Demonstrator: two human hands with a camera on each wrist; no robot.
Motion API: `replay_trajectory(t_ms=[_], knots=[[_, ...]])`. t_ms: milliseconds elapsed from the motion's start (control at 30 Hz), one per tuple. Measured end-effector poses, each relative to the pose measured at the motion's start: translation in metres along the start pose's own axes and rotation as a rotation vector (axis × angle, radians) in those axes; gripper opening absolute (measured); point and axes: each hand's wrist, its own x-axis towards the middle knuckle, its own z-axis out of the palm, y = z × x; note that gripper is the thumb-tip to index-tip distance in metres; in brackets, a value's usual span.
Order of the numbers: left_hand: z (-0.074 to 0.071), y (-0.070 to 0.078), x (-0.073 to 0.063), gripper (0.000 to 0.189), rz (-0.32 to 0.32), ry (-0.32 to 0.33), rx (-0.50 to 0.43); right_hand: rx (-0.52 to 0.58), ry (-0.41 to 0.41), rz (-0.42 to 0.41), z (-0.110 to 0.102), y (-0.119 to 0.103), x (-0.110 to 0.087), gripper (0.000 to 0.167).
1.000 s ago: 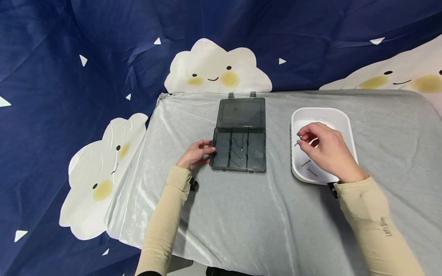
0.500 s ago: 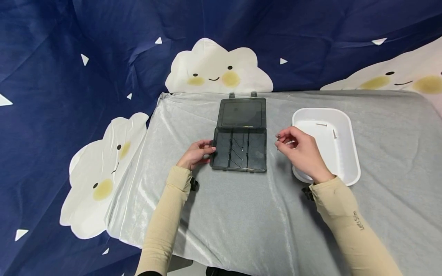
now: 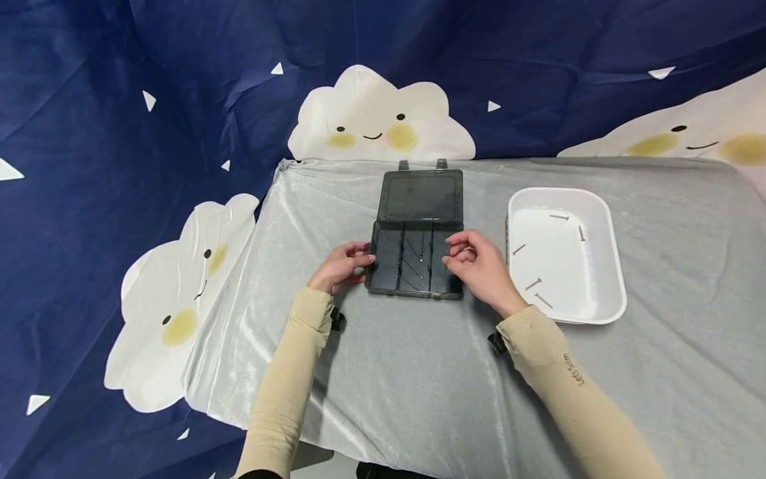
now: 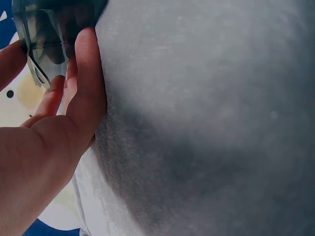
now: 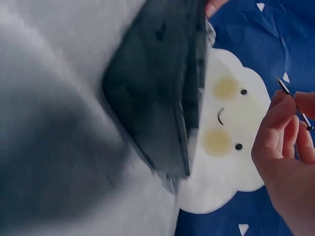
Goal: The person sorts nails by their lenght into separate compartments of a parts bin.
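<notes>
My left hand grips the left edge of a dark see-through plastic organizer box, its thumb on the rim. The box lies with its lid folded back, and two dividers split it into three compartments. Several thin screws lie in the middle compartment. Over the right compartment, my right hand pinches one screw between thumb and fingers; the right wrist view shows it tilted, head end low. In the left wrist view, the left hand's fingers reach along the box's side.
To the right stands a white tray with several screws scattered on its bottom. A grey cloth covers the table. Behind it hangs a dark blue curtain with cloud faces.
My right hand has moved left from the tray to above the box's right compartment, carrying the screw. The left hand has stayed at the box's left edge.
</notes>
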Motion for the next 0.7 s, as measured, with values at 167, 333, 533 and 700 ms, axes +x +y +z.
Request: replay_trajectory(t_ms=[167,333,533,700], knots=[[-0.001,-0.001,0.001,0.052,0.002,-0.001,0.008,-0.013,-0.013,0.018,0.016,0.005,0.005,0.032],[-0.002,-0.001,0.001,0.051,0.007,0.0,0.002,-0.04,0.01,0.02,0.025,0.012,0.009,0.029],[-0.001,-0.001,0.001,0.05,0.011,-0.002,-0.006,-0.076,0.03,0.019,0.03,0.014,0.011,0.025],[-0.001,-0.001,0.001,0.051,0.01,-0.005,0.002,-0.106,0.043,0.012,0.035,0.016,0.012,0.024]])
